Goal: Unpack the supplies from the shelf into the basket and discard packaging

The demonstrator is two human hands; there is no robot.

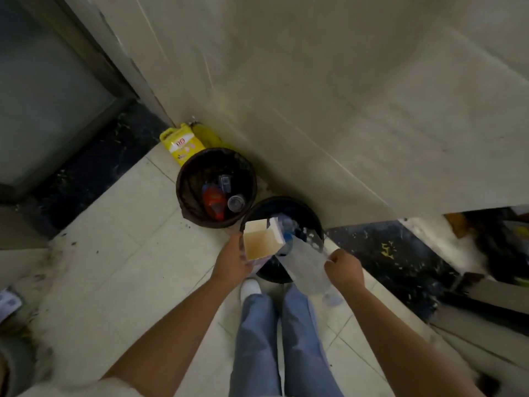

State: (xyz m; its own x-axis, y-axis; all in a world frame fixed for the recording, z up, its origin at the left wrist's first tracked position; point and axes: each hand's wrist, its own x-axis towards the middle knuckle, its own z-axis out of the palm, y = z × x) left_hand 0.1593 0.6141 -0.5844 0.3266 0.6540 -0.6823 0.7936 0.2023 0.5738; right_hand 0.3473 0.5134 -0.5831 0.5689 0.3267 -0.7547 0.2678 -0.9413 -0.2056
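Over my jeans point(257, 333), my left hand point(233, 260) gripped an open box point(262, 242) and my right hand point(345, 269) pinched a clear wrapper point(307, 266), both above the nearer bin point(315, 222).

**A back corridor corner, by the bins**

I am looking down at what seems a utility corner of a public or commercial building. Pale floor tiles point(120, 253) are running up to a dark speckled stone border point(400, 253), a beige wall point(315, 96) is rising ahead, and two black-lined waste bins point(186, 196) are standing beside a yellow bag point(180, 144).
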